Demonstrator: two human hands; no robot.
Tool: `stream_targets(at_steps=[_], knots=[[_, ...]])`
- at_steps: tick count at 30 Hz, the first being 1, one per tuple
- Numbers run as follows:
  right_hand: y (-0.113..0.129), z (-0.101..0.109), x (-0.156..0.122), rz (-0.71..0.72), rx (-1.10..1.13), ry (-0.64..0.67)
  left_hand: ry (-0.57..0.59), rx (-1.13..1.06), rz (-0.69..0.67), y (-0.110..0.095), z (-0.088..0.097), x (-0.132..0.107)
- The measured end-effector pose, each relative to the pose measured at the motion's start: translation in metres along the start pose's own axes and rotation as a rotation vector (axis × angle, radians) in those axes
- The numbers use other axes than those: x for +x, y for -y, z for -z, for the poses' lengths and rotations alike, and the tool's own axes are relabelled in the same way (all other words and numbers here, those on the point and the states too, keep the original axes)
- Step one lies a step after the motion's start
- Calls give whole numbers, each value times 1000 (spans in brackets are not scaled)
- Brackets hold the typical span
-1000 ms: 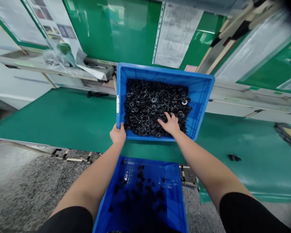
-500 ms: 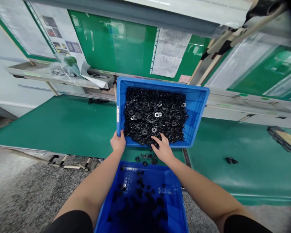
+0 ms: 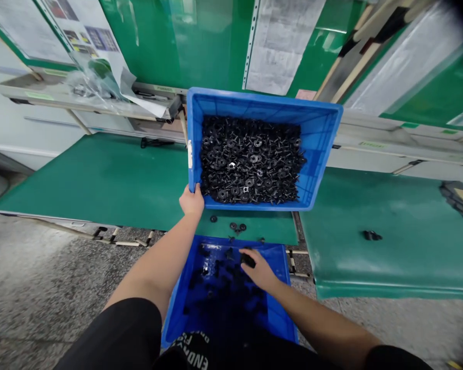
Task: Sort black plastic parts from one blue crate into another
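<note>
Black plastic parts (image 3: 250, 159) heaped in far blue crate (image 3: 264, 103), some with shiny washers showing, crate sitting on green bench mat (image 3: 100, 174). Left hand (image 3: 192, 201) closed on that crate's near-left corner. Right hand (image 3: 258, 268) down inside near blue crate (image 3: 282, 272), fingers closed on a black part (image 3: 247, 260). Few loose parts (image 3: 235, 226) on mat between crates.

black short sleeves (image 3: 111, 334), black shirt (image 3: 216, 354) with white lettering (image 3: 191, 353), left hand (image 3: 192, 201), right hand (image 3: 259, 268) bare

Glossy plastic crate (image 3: 319, 134), matt plastic parts (image 3: 250, 159)
</note>
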State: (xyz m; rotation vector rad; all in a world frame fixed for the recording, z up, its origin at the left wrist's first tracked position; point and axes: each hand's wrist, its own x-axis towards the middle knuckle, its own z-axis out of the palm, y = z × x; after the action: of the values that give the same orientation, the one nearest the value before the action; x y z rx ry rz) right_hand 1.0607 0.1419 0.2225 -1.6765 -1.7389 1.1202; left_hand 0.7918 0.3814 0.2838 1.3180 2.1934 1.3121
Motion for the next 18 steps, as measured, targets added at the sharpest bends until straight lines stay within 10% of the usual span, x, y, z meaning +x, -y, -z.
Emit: stream_targets(at_steps=[10, 14, 18], knots=[[-131, -98, -50, -211, -214, 301, -27, -8, -16, -1, -3, -2], [-104, -48, -54, -317, -331, 482, -29, -18, -8, 0, -3, -1], [-23, 49, -43, -197, -238, 292, -41, -37, -38, 2, -9, -1]])
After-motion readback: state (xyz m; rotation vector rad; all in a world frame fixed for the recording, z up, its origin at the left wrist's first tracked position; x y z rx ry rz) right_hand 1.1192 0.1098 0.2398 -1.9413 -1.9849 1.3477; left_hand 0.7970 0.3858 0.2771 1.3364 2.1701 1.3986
